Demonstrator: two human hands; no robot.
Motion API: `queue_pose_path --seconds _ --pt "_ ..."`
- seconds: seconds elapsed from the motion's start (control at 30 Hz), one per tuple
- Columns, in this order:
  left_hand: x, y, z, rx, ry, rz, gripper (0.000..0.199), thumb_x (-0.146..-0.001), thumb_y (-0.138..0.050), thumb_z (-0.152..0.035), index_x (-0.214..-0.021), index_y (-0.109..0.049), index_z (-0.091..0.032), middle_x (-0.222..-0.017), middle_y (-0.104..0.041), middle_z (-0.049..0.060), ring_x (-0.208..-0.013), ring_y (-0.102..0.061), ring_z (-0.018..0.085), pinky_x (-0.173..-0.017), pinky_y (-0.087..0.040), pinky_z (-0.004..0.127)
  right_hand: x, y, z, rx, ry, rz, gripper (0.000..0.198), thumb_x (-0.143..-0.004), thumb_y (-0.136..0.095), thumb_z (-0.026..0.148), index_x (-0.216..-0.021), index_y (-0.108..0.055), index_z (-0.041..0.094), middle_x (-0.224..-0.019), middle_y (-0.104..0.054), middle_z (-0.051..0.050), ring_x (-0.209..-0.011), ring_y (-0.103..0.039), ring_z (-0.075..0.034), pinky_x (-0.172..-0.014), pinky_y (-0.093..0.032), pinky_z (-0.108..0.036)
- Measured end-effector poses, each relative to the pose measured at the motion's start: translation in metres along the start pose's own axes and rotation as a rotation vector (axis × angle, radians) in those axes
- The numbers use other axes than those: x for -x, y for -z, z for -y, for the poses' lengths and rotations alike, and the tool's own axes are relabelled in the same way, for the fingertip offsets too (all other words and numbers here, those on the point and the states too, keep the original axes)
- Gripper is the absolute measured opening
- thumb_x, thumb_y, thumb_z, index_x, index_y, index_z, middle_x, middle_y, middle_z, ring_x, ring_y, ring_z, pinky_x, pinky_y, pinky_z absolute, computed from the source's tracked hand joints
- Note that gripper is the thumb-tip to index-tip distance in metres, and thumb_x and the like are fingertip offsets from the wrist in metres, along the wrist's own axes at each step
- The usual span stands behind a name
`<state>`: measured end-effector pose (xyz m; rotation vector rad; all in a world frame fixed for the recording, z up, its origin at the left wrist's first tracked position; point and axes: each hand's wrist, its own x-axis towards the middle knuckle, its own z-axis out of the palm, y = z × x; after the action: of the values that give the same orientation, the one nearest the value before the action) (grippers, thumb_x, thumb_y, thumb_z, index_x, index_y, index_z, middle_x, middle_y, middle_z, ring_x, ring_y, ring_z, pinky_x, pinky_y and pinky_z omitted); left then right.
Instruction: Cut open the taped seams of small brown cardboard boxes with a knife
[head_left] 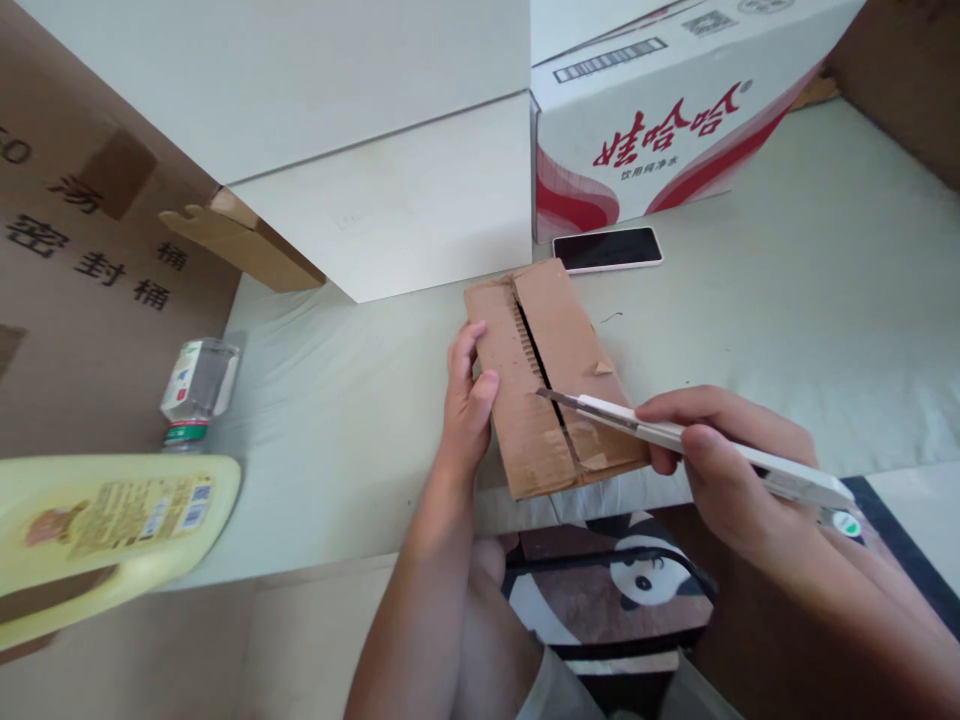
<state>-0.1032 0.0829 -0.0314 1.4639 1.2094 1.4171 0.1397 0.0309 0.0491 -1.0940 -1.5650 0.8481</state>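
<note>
A small brown cardboard box (551,370) sits tilted at the near side of the pale green covered surface. A dark gap runs along its top between two flaps, with torn edges and tape at the near end. My left hand (469,405) grips the box's left side, thumb and fingers on the cardboard. My right hand (720,450) is closed round a white utility knife (675,435). The knife's blade is out, its tip over the gap between the flaps; whether it touches the cardboard I cannot tell.
Behind the box lies a phone (607,248), against a white and red carton (660,150). White boxes (420,200) stand at the back. A clear bottle (199,385) and a yellow jug (120,530) lie left, beside a large carton (90,240). A panda-print item (607,590) is below.
</note>
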Motion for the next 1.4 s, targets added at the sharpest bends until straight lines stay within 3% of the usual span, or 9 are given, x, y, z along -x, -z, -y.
queue_pose_path --seconds 1.4 --pt "0.0014 -0.0008 -0.0026 -0.015 0.015 -0.008 0.054 -0.091 -0.054 -0.064 -0.139 -0.048 -0.039 -0.155 -0.045 0.004 -0.149 -0.039 0.032 -0.123 -0.035 0.054 0.0006 -0.001 0.0011 -0.019 -0.023 -0.009 0.023 -0.096 -0.056 0.034 -0.089 -0.074 0.022 -0.055 -0.062 0.001 -0.048 -0.055 -0.013 -0.044 -0.042 -0.026"
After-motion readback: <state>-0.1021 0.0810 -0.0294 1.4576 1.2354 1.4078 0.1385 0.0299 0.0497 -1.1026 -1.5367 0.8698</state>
